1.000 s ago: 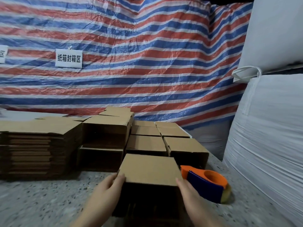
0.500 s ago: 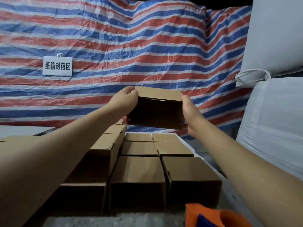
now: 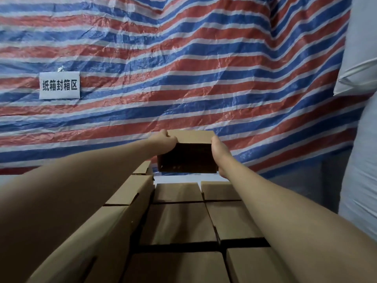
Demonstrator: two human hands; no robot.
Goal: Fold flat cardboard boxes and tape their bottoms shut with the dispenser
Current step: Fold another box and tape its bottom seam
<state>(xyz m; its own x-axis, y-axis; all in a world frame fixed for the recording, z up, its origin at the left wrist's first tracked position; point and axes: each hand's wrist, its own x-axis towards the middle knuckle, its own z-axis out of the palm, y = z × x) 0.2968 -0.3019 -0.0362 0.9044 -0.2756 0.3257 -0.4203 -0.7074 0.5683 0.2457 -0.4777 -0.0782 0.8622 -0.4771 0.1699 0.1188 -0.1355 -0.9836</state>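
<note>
A folded cardboard box [image 3: 189, 154] hangs in the air at arm's length, above the far end of the rows of boxes. My left hand [image 3: 164, 142] grips its left upper edge with curled fingers. My right hand [image 3: 219, 153] clasps its right side. The box's dark front face points toward me and its tan top is level. Below it lie rows of finished boxes [image 3: 179, 221] packed side by side. The tape dispenser is out of view.
A taller stack of boxes [image 3: 126, 203] rises on the left under my left forearm. A striped tarp [image 3: 183, 68] with a white label [image 3: 59, 85] hangs close behind. White bulk bags [image 3: 361, 160] stand at the right.
Both hands lifted the box off the table and carried it forward and over the rows, farther than half a second ago. The dispenser dropped out of view.
</note>
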